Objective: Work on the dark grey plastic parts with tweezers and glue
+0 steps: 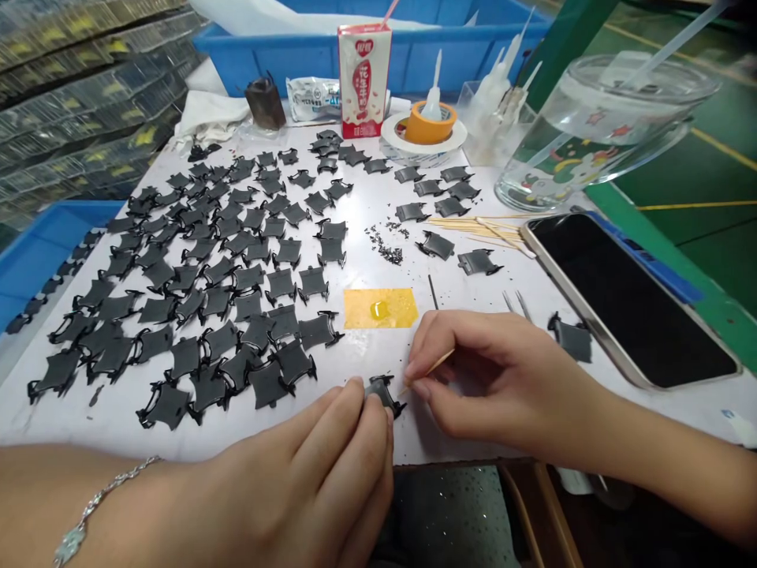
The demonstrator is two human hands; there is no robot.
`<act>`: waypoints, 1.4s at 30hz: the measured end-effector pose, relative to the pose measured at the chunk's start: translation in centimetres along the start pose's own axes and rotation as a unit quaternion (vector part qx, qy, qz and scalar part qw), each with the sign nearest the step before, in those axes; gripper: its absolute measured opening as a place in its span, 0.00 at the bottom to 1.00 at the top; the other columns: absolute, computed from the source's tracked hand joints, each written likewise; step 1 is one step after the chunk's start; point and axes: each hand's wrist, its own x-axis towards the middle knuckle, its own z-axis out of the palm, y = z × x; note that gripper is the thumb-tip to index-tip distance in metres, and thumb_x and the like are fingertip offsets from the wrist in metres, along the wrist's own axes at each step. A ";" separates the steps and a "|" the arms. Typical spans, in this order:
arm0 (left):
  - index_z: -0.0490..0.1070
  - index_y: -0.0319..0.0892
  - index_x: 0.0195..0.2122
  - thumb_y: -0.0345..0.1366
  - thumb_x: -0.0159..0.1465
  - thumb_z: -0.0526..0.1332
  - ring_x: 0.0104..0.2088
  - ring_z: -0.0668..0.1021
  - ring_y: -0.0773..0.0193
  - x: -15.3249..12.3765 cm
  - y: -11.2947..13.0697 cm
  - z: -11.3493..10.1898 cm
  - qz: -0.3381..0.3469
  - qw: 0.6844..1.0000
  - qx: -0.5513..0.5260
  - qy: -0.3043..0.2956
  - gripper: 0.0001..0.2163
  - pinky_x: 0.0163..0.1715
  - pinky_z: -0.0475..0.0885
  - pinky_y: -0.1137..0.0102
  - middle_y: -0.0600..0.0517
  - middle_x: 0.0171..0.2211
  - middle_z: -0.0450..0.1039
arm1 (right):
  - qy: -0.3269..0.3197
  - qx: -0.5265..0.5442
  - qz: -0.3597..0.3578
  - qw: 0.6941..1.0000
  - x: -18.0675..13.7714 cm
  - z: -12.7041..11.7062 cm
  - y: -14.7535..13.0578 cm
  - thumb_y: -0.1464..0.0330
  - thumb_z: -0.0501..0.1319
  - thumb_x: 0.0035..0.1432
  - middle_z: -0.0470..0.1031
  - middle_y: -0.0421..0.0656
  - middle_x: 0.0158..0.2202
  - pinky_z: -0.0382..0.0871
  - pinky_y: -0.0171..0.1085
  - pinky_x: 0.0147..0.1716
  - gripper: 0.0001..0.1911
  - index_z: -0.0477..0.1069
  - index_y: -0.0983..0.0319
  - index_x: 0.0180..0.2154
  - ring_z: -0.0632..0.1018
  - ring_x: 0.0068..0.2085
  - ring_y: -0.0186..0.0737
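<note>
Near the front edge of the white table, my left hand is closed on a small black plastic part; its fingertips cover part of it. My right hand pinches a thin wooden toothpick, with its lower end at the right side of that part. Just beyond the hands lies a yellow strip with a drop of clear liquid on it. Many similar black parts cover the left half of the table. Tiny black bits are scattered behind the strip.
At right lie a phone, a single black part, tweezer-like tips and wooden sticks. A glass mug of water, tape rolls, nozzle bottles and a drink carton stand behind. Blue bins border the table.
</note>
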 end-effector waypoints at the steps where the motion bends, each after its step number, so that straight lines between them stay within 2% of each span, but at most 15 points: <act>1: 0.75 0.33 0.46 0.36 0.73 0.51 0.48 0.78 0.50 0.0 0.1 0.0 -0.005 1.000 0.003 -0.004 0.15 0.53 0.73 0.61 0.41 0.45 0.79 | 0.032 0.001 -0.007 0.999 0.1 0.0 0.1 0.73 0.65 0.55 0.77 0.40 0.28 0.72 0.36 0.29 0.04 0.73 0.59 0.31 0.77 0.30 0.37; 3: 0.75 0.34 0.47 0.34 0.73 0.53 0.49 0.78 0.51 -0.1 0.1 -0.1 -0.011 1.000 0.007 -0.028 0.13 0.55 0.72 0.62 0.44 0.47 0.79 | 0.110 -0.007 -0.008 0.994 0.3 -0.1 0.2 0.71 0.66 0.57 0.78 0.39 0.30 0.73 0.36 0.33 0.03 0.74 0.58 0.31 0.78 0.33 0.37; 5: 0.74 0.34 0.48 0.32 0.72 0.53 0.50 0.78 0.52 -0.2 0.0 -0.2 -0.003 0.999 0.005 -0.041 0.12 0.56 0.71 0.62 0.44 0.49 0.79 | 0.157 -0.022 0.014 0.987 0.6 -0.2 0.3 0.69 0.67 0.58 0.80 0.39 0.31 0.73 0.36 0.33 0.02 0.75 0.57 0.32 0.78 0.32 0.36; 8: 0.73 0.34 0.50 0.31 0.74 0.47 0.51 0.77 0.52 -0.3 -0.1 -0.3 0.000 0.999 -0.004 -0.043 0.16 0.56 0.70 0.63 0.44 0.50 0.78 | 0.156 -0.037 0.039 0.986 0.9 -0.3 0.4 0.67 0.68 0.58 0.82 0.38 0.32 0.74 0.36 0.33 0.01 0.78 0.56 0.33 0.78 0.29 0.35; 10: 0.73 0.33 0.50 0.31 0.74 0.44 0.51 0.77 0.51 -0.4 -0.1 -0.3 -0.007 0.999 -0.007 -0.037 0.18 0.56 0.71 0.62 0.44 0.50 0.78 | 0.151 -0.039 0.037 0.987 1.0 -0.4 0.5 0.67 0.68 0.58 0.83 0.39 0.34 0.75 0.37 0.35 0.00 0.79 0.56 0.33 0.79 0.31 0.36; 13: 0.74 0.33 0.49 0.32 0.75 0.43 0.50 0.78 0.51 -0.4 0.0 -0.2 -0.002 0.999 -0.014 -0.035 0.19 0.54 0.72 0.61 0.43 0.49 0.78 | 0.147 -0.045 0.038 0.987 1.0 -0.4 0.6 0.67 0.69 0.58 0.84 0.40 0.36 0.77 0.39 0.39 0.00 0.80 0.55 0.34 0.81 0.36 0.39; 17: 0.75 0.33 0.47 0.32 0.76 0.43 0.48 0.80 0.52 -0.3 0.0 0.0 0.003 1.000 -0.012 -0.018 0.19 0.51 0.75 0.63 0.43 0.47 0.79 | 0.140 -0.063 0.038 0.987 1.1 -0.3 0.7 0.66 0.69 0.58 0.84 0.40 0.35 0.78 0.41 0.40 0.00 0.80 0.54 0.34 0.81 0.35 0.41; 20: 0.75 0.32 0.48 0.34 0.76 0.44 0.49 0.79 0.51 -0.2 -0.3 0.0 0.002 1.000 -0.012 -0.026 0.19 0.52 0.75 0.62 0.42 0.48 0.78 | 0.142 -0.060 0.035 0.987 1.1 -0.3 0.5 0.67 0.69 0.58 0.84 0.40 0.35 0.78 0.40 0.40 0.01 0.80 0.55 0.34 0.81 0.34 0.40; 24: 0.74 0.32 0.48 0.33 0.76 0.43 0.50 0.78 0.51 -0.1 -0.2 -0.2 -0.003 0.999 -0.013 -0.034 0.19 0.55 0.73 0.61 0.42 0.49 0.77 | 0.161 0.002 0.030 0.986 1.0 -0.3 0.0 0.70 0.68 0.56 0.83 0.38 0.33 0.78 0.35 0.38 0.03 0.78 0.55 0.32 0.82 0.34 0.36; 26: 0.73 0.32 0.48 0.31 0.74 0.46 0.50 0.78 0.52 -0.1 0.1 -0.2 -0.009 0.999 -0.007 -0.032 0.16 0.55 0.72 0.62 0.43 0.49 0.77 | 0.140 0.033 0.017 0.989 0.9 -0.3 -0.1 0.72 0.68 0.55 0.82 0.36 0.32 0.78 0.31 0.35 0.05 0.77 0.55 0.31 0.81 0.34 0.34; 28: 0.73 0.32 0.47 0.29 0.71 0.50 0.50 0.77 0.51 -0.1 0.4 0.1 -0.022 0.999 0.008 -0.021 0.13 0.56 0.71 0.62 0.43 0.48 0.77 | 0.091 0.043 0.014 0.995 0.7 -0.3 -0.1 0.73 0.67 0.54 0.80 0.36 0.30 0.77 0.30 0.32 0.05 0.75 0.56 0.30 0.81 0.32 0.33; 33: 0.74 0.32 0.47 0.33 0.68 0.55 0.50 0.77 0.50 -0.6 0.6 0.9 -0.022 0.999 0.029 0.029 0.13 0.57 0.71 0.61 0.40 0.49 0.76 | -0.005 0.023 0.022 0.999 0.2 -0.2 0.0 0.74 0.66 0.53 0.80 0.39 0.29 0.75 0.35 0.30 0.05 0.74 0.57 0.31 0.80 0.32 0.38; 37: 0.74 0.34 0.49 0.36 0.68 0.55 0.54 0.75 0.50 -1.0 0.2 0.9 -0.013 0.999 0.038 0.026 0.14 0.59 0.70 0.62 0.42 0.50 0.76 | -0.037 0.016 0.016 0.999 0.1 -0.2 0.2 0.75 0.66 0.53 0.80 0.39 0.28 0.74 0.35 0.28 0.07 0.73 0.57 0.30 0.79 0.29 0.37; 42: 0.74 0.32 0.48 0.33 0.67 0.54 0.54 0.75 0.48 -0.8 0.3 1.0 -0.013 0.999 0.021 0.032 0.14 0.59 0.70 0.60 0.39 0.49 0.75 | -0.043 0.001 -0.002 0.999 0.2 -0.1 0.4 0.76 0.66 0.52 0.79 0.37 0.28 0.74 0.33 0.29 0.07 0.73 0.58 0.30 0.78 0.29 0.34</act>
